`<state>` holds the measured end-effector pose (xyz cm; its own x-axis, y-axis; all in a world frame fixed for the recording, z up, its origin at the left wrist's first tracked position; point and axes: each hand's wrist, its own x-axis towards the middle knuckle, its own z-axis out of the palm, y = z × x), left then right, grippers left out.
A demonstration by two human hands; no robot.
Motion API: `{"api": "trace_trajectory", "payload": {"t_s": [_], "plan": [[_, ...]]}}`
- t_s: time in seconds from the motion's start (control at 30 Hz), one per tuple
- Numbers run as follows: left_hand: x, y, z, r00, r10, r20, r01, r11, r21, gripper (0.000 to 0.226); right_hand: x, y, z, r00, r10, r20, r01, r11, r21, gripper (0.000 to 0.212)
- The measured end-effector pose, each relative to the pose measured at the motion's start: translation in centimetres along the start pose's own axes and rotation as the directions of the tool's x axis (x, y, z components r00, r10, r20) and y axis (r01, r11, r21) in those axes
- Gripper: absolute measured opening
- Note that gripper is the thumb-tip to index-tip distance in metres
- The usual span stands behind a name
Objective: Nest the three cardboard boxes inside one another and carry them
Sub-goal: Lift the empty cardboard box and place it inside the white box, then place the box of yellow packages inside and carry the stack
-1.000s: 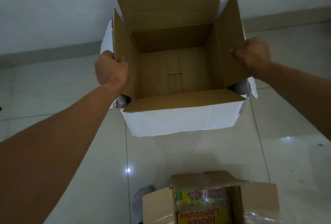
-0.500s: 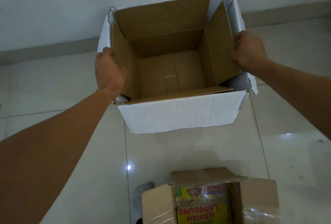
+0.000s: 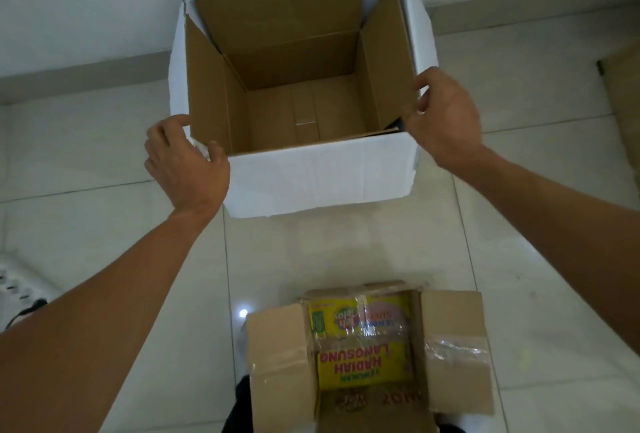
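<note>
A large white box [image 3: 322,180] stands on the floor by the wall. A brown cardboard box [image 3: 294,62] sits nested inside it, flaps upright against the white walls, nothing in it. My left hand [image 3: 185,162] lies with spread fingers over the white box's near-left corner. My right hand [image 3: 445,121] is at the near-right corner, its bent fingertips touching the rim. A smaller brown box [image 3: 277,363] with open flaps and yellow printed packaging inside sits on the floor close to me, below both hands.
The white wall and grey skirting [image 3: 79,76] run just behind the boxes. A white object with a dark cable [image 3: 20,294] lies at the left edge. Another brown cardboard piece [image 3: 623,93] shows at the right edge. Glossy tiles surround the boxes.
The brown box has sunk fully into the white box and its flaps now stand flat against the walls. Both hands have let go of the side flaps and moved back to the near corners.
</note>
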<state>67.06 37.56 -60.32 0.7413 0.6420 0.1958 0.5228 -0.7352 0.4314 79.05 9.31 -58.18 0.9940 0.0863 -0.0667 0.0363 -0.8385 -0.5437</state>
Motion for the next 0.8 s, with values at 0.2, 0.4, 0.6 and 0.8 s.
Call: {"api": "trace_trajectory", "payload": {"t_s": [0.2, 0.4, 0.6, 0.8], "plan": [[-10.0, 0.2, -3.2, 0.99, -0.086, 0.116, 0.09, 0.995, -0.036, 0.057, -8.2, 3.0, -1.0, 0.992, 0.037, 0.122, -0.048, 0.995, 0.087, 0.028], [-20.2, -1.7, -5.0, 0.903, -0.29, 0.318, 0.286, 0.956, 0.062, 0.06, -17.0, 8.3, -1.8, 0.952, 0.12, 0.283, -0.139, 0.989, 0.048, 0.029], [-27.6, -5.9, -4.7, 0.77, -0.441, 0.462, 0.422, 0.894, 0.15, 0.066, -25.2, 14.8, -0.2, 0.863, 0.273, 0.424, -0.243, 0.962, -0.125, 0.041], [-32.7, -9.8, -3.0, 0.68, -0.534, 0.503, 0.559, 0.821, 0.118, 0.07, -31.8, 19.5, 2.3, 0.806, 0.392, 0.444, -0.313, 0.918, -0.241, 0.051]]}}
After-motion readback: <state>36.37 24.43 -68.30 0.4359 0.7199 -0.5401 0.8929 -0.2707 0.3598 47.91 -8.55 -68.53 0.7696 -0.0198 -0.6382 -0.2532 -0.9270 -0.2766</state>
